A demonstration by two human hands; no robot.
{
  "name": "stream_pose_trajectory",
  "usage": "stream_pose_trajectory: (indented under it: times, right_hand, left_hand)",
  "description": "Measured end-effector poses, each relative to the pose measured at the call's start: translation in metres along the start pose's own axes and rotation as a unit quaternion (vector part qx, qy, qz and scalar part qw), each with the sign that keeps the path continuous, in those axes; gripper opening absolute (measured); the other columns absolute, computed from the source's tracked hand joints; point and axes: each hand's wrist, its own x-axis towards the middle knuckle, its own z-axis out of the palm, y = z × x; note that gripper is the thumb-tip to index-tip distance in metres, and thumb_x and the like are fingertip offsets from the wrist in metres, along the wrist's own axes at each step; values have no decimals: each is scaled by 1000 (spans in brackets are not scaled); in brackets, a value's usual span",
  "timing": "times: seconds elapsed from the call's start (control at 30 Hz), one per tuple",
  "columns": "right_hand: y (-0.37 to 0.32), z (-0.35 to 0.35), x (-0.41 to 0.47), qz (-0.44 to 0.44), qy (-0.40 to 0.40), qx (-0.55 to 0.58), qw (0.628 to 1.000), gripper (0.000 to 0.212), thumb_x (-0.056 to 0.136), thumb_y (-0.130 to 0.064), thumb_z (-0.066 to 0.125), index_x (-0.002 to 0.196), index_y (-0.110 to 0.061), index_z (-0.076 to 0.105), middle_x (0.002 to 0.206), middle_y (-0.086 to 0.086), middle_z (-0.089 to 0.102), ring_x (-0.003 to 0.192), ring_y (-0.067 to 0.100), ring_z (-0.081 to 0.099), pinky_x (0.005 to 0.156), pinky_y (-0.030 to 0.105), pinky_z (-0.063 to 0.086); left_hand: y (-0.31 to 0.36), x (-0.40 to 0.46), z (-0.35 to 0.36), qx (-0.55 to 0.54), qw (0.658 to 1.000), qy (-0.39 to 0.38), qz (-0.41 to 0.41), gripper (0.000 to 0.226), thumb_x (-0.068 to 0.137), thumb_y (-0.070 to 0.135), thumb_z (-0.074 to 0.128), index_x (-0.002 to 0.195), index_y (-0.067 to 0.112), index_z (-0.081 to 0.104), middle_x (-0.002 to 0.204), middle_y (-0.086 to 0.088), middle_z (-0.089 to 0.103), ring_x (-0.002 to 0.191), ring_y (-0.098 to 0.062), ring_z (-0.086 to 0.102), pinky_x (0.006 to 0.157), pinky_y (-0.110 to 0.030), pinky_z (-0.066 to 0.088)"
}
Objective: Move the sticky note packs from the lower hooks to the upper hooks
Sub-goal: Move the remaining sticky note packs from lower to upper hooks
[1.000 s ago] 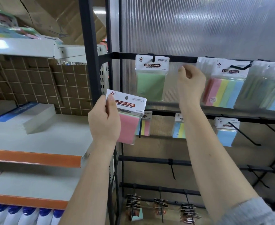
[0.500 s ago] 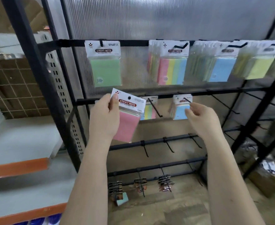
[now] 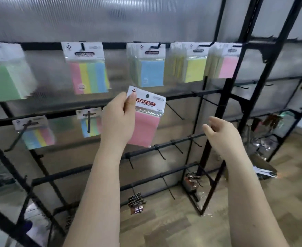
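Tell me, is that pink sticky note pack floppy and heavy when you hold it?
Probably light: the left hand holds the pink sticky note pack by one top corner. The pad looks fairly stiff, hanging flat. Its shiny plastic wrap may be a bit slippery.

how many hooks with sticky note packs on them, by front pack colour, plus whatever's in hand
Front packs, top rail and lower rail:
Green: 1
Multicolour stripes: 3 (top rail, lower rail and)
Blue: 1
Yellow: 1
Pink: 2 (top rail, and one in the left hand at)
Total: 8. The right hand holds nothing.
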Motion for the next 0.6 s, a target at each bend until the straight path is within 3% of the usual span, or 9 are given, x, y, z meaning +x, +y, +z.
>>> stream_pose_trajectory:
  times: [0.13, 0.27, 0.37, 0.5, 0.6]
  right_hand:
    - [52, -46, 34, -16, -17, -11, 1000, 48, 97, -28, 49, 142, -13, 43, 141, 3, 50, 130, 19, 45, 105, 30, 33]
    - [92, -81, 66, -27, -28, -14, 999, 46, 96, -30, 49, 140, -15, 45, 137, 1, 54, 126, 19, 48, 99, 29, 37]
    - [111, -99, 90, -33, -19, -1, 999, 47, 97, -29, 49, 141, -15, 45, 138, 2, 53, 125, 18, 49, 97, 27, 37]
    - [130, -112, 124, -36, -23, -6, 999, 47, 97, -28, 49, 142, -16, 43, 138, 4, 52, 123, 20, 50, 95, 27, 38]
    - [143, -112, 146, -43, -46, -19, 998, 49, 98, -28, 49, 145, -18, 39, 143, 2, 47, 121, 20, 52, 91, 24, 37]
  left_hand:
    - [43, -8, 67, -11, 1000, 18, -3, 43, 99, 35, 43, 69, 4, 45, 61, -4, 51, 57, -16, 43, 53, -28, 34]
    - [79, -11, 122, -48, 998, 31, -34, 48, 96, 40, 47, 84, -6, 53, 73, -19, 58, 59, -20, 44, 51, -49, 51]
    - [91, -8, 153, -45, 998, 31, -41, 53, 92, 47, 51, 90, -6, 55, 85, -22, 63, 65, -31, 54, 52, -53, 53]
    - [100, 3, 188, -39, 998, 44, -21, 47, 94, 40, 52, 86, -6, 57, 80, -16, 67, 71, -33, 58, 54, -40, 44]
    - [108, 14, 213, -64, 997, 32, -16, 37, 96, 33, 52, 82, 0, 59, 71, -3, 66, 63, -19, 55, 53, -29, 38]
